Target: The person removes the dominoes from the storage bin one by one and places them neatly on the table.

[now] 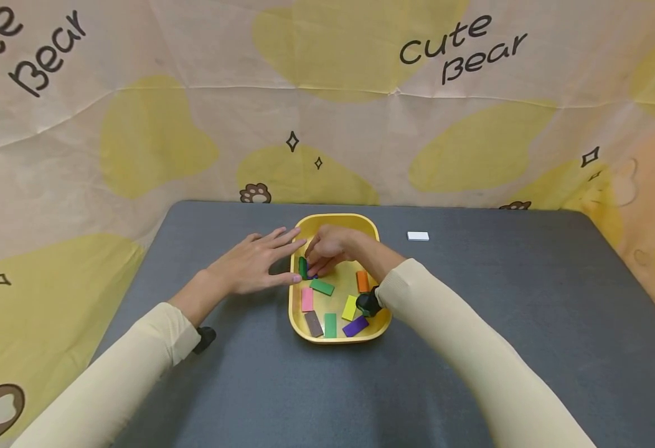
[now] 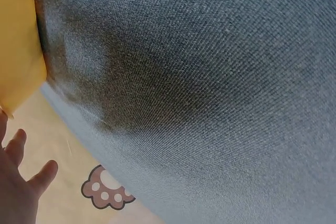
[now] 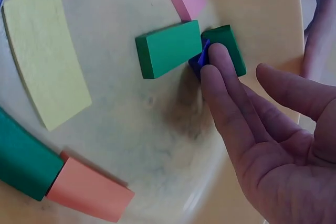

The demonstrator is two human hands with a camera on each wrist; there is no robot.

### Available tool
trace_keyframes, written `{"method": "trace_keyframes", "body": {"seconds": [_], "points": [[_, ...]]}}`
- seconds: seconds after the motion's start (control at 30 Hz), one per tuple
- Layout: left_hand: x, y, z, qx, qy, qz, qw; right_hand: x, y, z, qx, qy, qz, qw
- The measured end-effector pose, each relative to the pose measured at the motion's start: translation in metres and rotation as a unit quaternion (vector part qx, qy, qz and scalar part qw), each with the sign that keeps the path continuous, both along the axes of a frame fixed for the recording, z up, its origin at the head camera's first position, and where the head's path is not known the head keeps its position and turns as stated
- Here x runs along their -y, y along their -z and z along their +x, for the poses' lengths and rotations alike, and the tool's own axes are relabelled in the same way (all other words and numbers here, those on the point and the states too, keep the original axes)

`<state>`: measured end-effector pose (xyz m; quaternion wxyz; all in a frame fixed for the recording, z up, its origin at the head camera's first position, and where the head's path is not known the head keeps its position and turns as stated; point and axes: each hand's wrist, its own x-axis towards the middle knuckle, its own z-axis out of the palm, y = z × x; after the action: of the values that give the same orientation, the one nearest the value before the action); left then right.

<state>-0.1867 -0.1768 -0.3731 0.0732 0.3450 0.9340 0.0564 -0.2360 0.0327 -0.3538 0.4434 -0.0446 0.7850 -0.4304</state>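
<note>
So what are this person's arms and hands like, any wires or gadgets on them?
The left sleeve and right sleeve are plain cream and long. Each wrist carries a small black gadget, left and right. The left hand and right hand wear no gloves. No wires show.

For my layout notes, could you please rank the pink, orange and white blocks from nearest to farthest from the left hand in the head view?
From the left hand:
1. Pink block, left side of the yellow tray
2. Orange block, right side of the tray
3. White block, on the table right of the tray
</note>
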Motion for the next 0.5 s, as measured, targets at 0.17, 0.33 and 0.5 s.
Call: {"method": "trace_keyframes", "body": {"seconds": [0.17,0.33,0.5], "points": [[0.0003,0.0005,-0.0004,0.003,-0.002,-0.001,1.0,0.004,0.0014,0.0008,0.005,-0.009,-0.006,1.0],[-0.0001,0.0008,-0.0003,0.005,-0.004,0.001,1.0,0.005,0.0021,0.0019,0.007,-0.008,-0.014,1.0],[-0.0001,0.0006,-0.0003,0.005,-0.004,0.001,1.0,0.0054,0.0012,0.0031,0.011,-0.008,-0.022,1.0]]}}
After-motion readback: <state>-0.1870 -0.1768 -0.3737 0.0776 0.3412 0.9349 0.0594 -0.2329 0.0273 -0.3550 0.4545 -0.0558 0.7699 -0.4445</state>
